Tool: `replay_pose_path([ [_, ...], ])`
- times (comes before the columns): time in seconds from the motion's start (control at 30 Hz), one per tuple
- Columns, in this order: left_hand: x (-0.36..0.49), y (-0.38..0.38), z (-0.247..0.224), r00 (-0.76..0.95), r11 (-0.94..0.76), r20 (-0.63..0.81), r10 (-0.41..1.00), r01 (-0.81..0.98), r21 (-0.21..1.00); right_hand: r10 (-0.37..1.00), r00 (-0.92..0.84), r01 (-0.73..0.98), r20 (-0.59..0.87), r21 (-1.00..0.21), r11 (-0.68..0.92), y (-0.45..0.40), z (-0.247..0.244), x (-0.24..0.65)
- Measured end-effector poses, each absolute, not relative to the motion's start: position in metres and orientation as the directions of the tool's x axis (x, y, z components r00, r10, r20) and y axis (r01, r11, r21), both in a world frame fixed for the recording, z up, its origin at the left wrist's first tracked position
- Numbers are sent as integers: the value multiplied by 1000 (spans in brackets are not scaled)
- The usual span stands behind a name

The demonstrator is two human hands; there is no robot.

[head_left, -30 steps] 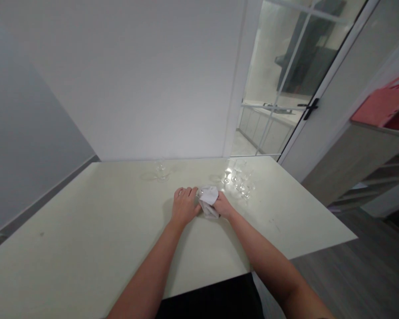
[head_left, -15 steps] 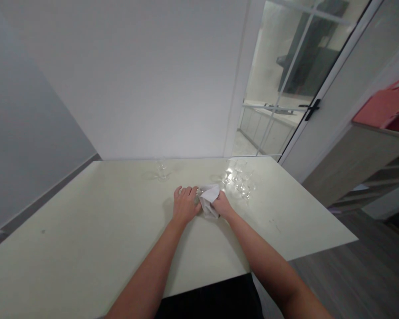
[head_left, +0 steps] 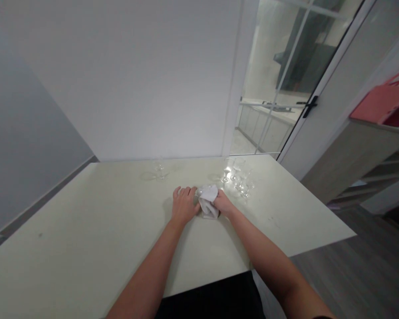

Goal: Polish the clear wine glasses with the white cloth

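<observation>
Left hand (head_left: 184, 204): fingers curled over one side of a clear glass (head_left: 198, 192), back of the hand upward; the grip beneath is hidden.
Right hand (head_left: 224, 203): fingers closed on a pale cloth (head_left: 209, 204), on the other side of the same glass; the fingertips are covered, so their exact hold cannot be told.
Held glass: between the two hands, over the middle of the worktop (head_left: 86, 239), partly wrapped by the cloth; its full shape is hidden.
Cloth: bunched against the glass, with a loose fold hanging down toward the person.
Glass group (head_left: 239, 179): several clear glasses close together beyond the right hand, near the far edge; their exact number is hard to tell.
Lone glass (head_left: 159, 170): standing beyond the left hand, near the far edge, well apart from the group.
Wall (head_left: 146, 88): plain and pale, behind the worktop.
Door (head_left: 286, 84): to the right of the wall, with glass panes and a black handle (head_left: 310, 106).
Pink bag (head_left: 379, 105): on a shelf unit (head_left: 359, 146) at far right.
</observation>
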State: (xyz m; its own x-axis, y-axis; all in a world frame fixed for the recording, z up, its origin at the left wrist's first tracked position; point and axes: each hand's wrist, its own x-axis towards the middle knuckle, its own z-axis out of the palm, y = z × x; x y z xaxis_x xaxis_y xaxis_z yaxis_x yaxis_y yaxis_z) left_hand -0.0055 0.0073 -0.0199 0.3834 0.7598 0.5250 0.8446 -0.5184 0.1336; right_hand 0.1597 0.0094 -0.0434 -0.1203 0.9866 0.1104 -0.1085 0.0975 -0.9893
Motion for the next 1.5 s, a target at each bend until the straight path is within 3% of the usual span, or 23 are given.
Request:
replay_pose_path([
  [0.33, -4, 7, -18, 392, -541, 553, 735, 831, 130, 994, -20, -195, 110, -975, 104, 13, -48, 157],
  [0.5, -2, 7, -18, 403, -557, 557, 726, 820, 133, 984, 68, -73, 162, -983, 167, 12, -47, 155],
  [0.67, -1, 8, -20, 409, -571, 551, 727, 806, 155, 988, 103, 53, 118, -992, 113, 13, -45, 159],
  [1.07, 0, 9, -26, 385, -545, 506, 772, 810, 216, 985, 51, 38, 167, -985, 166, 17, -49, 163],
  [1.3, 0, 13, -28, 328, -521, 507, 797, 799, 301, 955, 53, 57, 292, -955, 289, 12, -46, 159],
  [1.43, 0, 13, -28, 294, -518, 515, 806, 771, 371, 912, 179, 75, 369, -929, 362, 7, -43, 154],
  [1.5, 1, 13, -29, 237, -494, 506, 829, 735, 465, 886, 268, 69, 379, -925, 374, 6, -42, 153],
])
